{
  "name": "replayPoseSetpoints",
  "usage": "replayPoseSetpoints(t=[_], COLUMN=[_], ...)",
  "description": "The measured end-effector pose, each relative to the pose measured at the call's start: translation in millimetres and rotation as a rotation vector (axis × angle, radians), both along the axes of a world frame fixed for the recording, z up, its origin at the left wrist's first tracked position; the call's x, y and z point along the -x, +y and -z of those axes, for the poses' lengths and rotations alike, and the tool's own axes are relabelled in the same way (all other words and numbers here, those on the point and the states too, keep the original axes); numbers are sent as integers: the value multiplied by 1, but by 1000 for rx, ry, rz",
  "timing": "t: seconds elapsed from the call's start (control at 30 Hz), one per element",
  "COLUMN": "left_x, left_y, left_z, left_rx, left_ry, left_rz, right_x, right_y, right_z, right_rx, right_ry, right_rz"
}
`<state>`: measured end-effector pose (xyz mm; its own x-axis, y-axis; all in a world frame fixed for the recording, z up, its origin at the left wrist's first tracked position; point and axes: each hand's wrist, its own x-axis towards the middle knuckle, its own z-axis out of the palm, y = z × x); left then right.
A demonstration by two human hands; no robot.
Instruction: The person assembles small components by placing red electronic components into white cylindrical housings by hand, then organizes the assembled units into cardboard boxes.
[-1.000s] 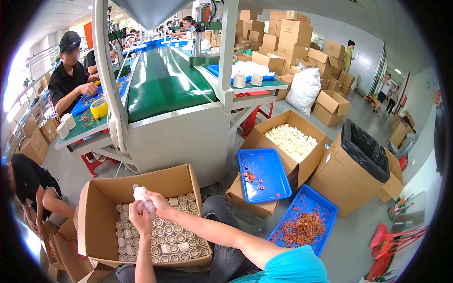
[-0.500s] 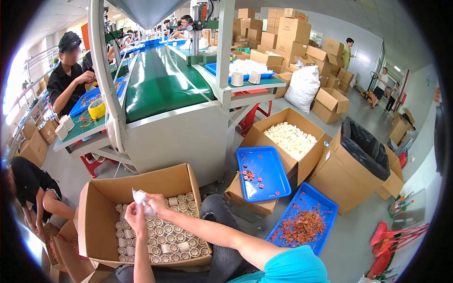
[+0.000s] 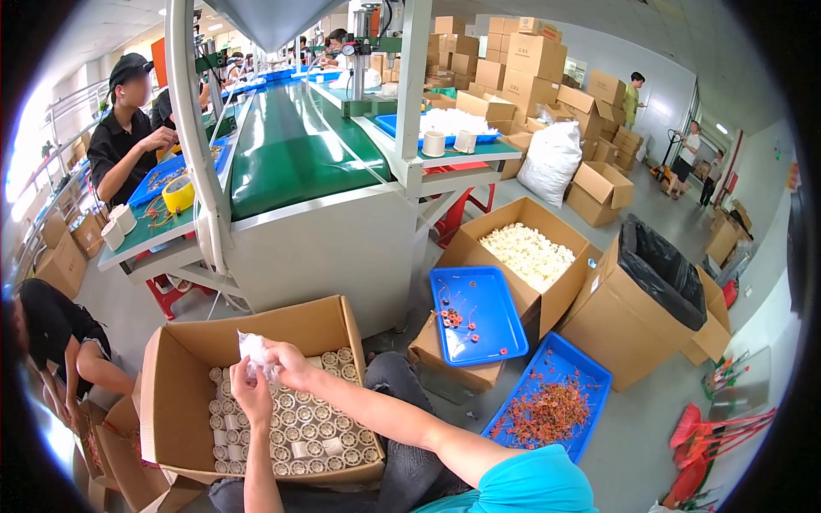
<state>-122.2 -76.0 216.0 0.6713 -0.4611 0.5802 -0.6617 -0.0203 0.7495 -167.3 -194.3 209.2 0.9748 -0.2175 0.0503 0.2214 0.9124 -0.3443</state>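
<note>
A small white, partly see-through plastic bag (image 3: 256, 352) is pinched between my two hands over an open cardboard carton (image 3: 177, 389). My left hand (image 3: 251, 396) grips it from below, with the fingers closed. From the right, my right hand (image 3: 291, 365) has its thumb and fingers closed on the bag's side. What the bag contains is too crumpled and bright to tell. Beneath my hands the carton holds rows of white round slotted plastic parts (image 3: 321, 432), most standing upright and a few lying on their sides.
To my right are a blue tray (image 3: 492, 312) with a few red-ended wires, another blue tray (image 3: 596, 419) heaped with red wired pieces, and a carton of cream-coloured bits (image 3: 530, 252). A black-lined bin carton (image 3: 624, 312) stands beyond. Ahead runs a green conveyor (image 3: 299, 158); a co-worker (image 3: 124, 145) sits at its left.
The bag stands more spread and upright between my hands. Both hands have shifted only slightly. Far right, a person beside a hand cart has turned and moved a little.
</note>
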Motion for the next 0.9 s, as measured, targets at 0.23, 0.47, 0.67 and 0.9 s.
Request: replayPoseSetpoints(t=[0.23,0.47,0.67,0.9], left_x=[17,16,3,0], left_y=[-4,-1,-8,-8], left_z=[0,4,-3,6], left_rx=[-7,-116,-2,-2], left_ry=[-238,-128,-116,-22], left_rz=[34,71,-68,-94], right_x=[-5,-2,-3,-8], right_y=[-3,4,-2,3], right_z=[16,9,16,25], right_rx=[379,206,238,660], right_ry=[199,306,10,303], right_rz=[162,205,1,262])
